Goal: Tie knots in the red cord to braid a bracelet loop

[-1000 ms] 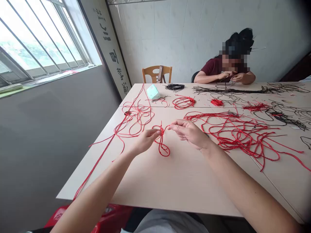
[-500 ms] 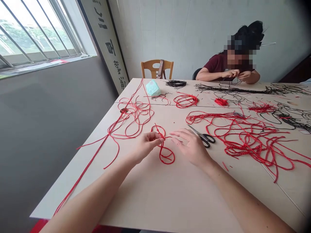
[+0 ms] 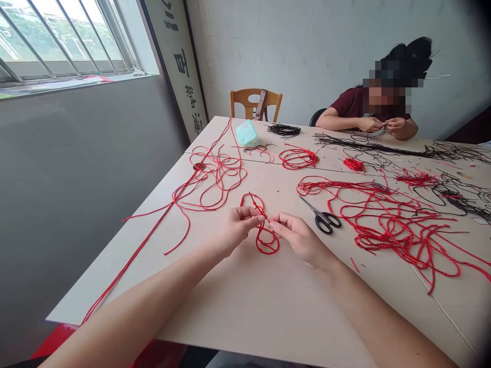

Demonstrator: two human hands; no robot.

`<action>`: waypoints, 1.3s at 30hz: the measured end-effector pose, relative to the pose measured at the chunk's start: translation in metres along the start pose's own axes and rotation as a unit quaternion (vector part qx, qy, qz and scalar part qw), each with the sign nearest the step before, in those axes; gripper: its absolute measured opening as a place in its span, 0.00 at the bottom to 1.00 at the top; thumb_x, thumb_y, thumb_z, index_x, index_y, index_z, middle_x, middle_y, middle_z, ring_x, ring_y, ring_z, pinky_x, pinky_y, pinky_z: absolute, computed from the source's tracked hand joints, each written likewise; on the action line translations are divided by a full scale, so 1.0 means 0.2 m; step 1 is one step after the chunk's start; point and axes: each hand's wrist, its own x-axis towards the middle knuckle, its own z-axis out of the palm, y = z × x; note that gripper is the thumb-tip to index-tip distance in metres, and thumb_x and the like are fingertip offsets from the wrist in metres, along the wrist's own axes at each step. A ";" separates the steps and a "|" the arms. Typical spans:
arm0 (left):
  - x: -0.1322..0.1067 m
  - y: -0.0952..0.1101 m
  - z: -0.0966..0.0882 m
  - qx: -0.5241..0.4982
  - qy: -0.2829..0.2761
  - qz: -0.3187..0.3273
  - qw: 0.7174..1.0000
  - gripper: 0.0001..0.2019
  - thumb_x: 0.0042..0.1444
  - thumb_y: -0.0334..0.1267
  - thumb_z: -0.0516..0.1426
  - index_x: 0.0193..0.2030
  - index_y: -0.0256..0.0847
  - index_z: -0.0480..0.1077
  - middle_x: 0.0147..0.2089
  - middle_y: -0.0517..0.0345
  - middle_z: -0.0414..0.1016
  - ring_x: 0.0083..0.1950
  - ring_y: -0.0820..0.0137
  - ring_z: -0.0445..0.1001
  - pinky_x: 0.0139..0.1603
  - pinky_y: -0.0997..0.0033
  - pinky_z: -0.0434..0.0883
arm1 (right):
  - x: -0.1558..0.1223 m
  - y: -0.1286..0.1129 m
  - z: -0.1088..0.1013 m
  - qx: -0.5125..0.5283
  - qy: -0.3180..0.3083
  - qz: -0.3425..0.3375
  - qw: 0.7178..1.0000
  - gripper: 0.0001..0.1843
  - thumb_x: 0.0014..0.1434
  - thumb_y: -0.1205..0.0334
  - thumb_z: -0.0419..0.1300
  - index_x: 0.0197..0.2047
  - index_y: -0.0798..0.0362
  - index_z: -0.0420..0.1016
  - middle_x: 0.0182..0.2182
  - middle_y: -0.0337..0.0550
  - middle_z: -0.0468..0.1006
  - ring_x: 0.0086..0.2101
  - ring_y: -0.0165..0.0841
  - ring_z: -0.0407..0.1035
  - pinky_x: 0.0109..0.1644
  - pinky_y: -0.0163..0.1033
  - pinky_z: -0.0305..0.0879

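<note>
A twisted red cord point(image 3: 268, 250) lies in loops over the pale table, with its middle pinched up between my two hands. My left hand point(image 3: 245, 225) is closed, thumb and forefinger gripping the cord. Just to its right, my right hand point(image 3: 292, 231) pinches a short end of the same cord, fingertips almost meeting the left ones. What knot sits between the fingertips is too small to make out. Black-handled scissors point(image 3: 324, 220) rest to the right of my right hand, blades pointing to the far left.
Long red cords point(image 3: 218, 174) spread along the table's left side. A tangle of red braided cord point(image 3: 399, 225) covers the right. Farther back are a coiled red bundle point(image 3: 299, 158), black cords point(image 3: 368, 144) and a mint-coloured packet point(image 3: 247, 134). Across the table, a person point(image 3: 345, 110) handles thin cord.
My right hand, open half a second ago, has closed on the cord's end beside my left hand. The view has shifted slightly, and the lower loop of cord has changed shape.
</note>
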 end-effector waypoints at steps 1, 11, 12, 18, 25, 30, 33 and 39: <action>0.00 0.00 0.00 -0.007 -0.002 -0.002 1.000 0.14 0.45 0.46 0.63 0.29 0.37 0.67 0.19 0.69 0.50 0.18 0.83 0.42 0.19 0.77 0.42 | 0.00 0.00 0.00 0.044 -0.005 0.019 0.999 0.10 0.57 0.55 0.56 0.31 0.54 0.68 0.24 0.35 0.62 0.26 0.27 0.55 0.32 0.34 0.53; -0.05 0.02 -0.03 -0.128 -0.058 -0.051 0.989 0.16 0.53 0.49 0.55 0.36 0.36 0.70 0.23 0.68 0.37 0.21 0.81 0.40 0.20 0.77 0.40 | 0.01 0.02 -0.05 0.263 0.022 0.077 0.961 0.09 0.49 0.59 0.64 0.29 0.55 0.69 0.25 0.36 0.63 0.23 0.23 0.53 0.25 0.31 0.48; -0.05 0.02 -0.03 -0.122 -0.058 -0.047 0.990 0.16 0.53 0.49 0.56 0.36 0.36 0.69 0.23 0.68 0.37 0.21 0.81 0.40 0.20 0.77 0.40 | 0.01 0.02 -0.04 0.264 0.023 0.076 0.961 0.09 0.49 0.59 0.64 0.29 0.55 0.69 0.25 0.36 0.63 0.23 0.23 0.53 0.25 0.31 0.48; -0.06 0.02 -0.02 -0.042 -0.062 -0.024 0.997 0.16 0.47 0.49 0.61 0.32 0.37 0.68 0.20 0.69 0.42 0.19 0.82 0.39 0.20 0.75 0.38 | 0.00 0.01 -0.03 0.241 0.032 0.076 0.967 0.10 0.49 0.58 0.63 0.31 0.55 0.69 0.24 0.36 0.61 0.23 0.25 0.52 0.25 0.32 0.48; -0.05 0.03 0.00 -0.049 -0.022 0.005 0.999 0.16 0.44 0.49 0.63 0.30 0.38 0.68 0.17 0.72 0.42 0.17 0.83 0.37 0.18 0.76 0.38 | 0.00 -0.01 0.00 0.139 0.065 0.014 0.988 0.12 0.51 0.53 0.61 0.31 0.53 0.69 0.24 0.34 0.60 0.24 0.25 0.52 0.27 0.33 0.49; 0.02 0.16 -0.01 -0.053 -0.034 0.036 0.997 0.14 0.43 0.45 0.64 0.29 0.37 0.68 0.18 0.70 0.46 0.18 0.83 0.41 0.17 0.77 0.39 | 0.06 -0.10 -0.04 0.052 0.022 -0.013 0.998 0.13 0.52 0.52 0.61 0.33 0.54 0.72 0.24 0.34 0.61 0.24 0.25 0.50 0.28 0.33 0.48; 0.05 0.28 -0.01 -0.019 -0.033 0.079 0.996 0.14 0.42 0.43 0.64 0.30 0.35 0.69 0.21 0.66 0.54 0.19 0.84 0.48 0.18 0.79 0.45 | 0.10 -0.19 -0.07 0.020 0.001 -0.031 0.999 0.13 0.51 0.53 0.61 0.32 0.55 0.72 0.25 0.35 0.64 0.25 0.25 0.51 0.29 0.33 0.50; 0.06 0.35 0.00 0.028 -0.035 0.095 0.995 0.13 0.43 0.44 0.63 0.28 0.35 0.69 0.24 0.63 0.60 0.22 0.82 0.54 0.21 0.78 0.51 | 0.12 -0.25 -0.08 0.074 0.052 -0.077 0.993 0.10 0.51 0.57 0.60 0.34 0.53 0.70 0.29 0.37 0.69 0.31 0.27 0.62 0.38 0.34 0.59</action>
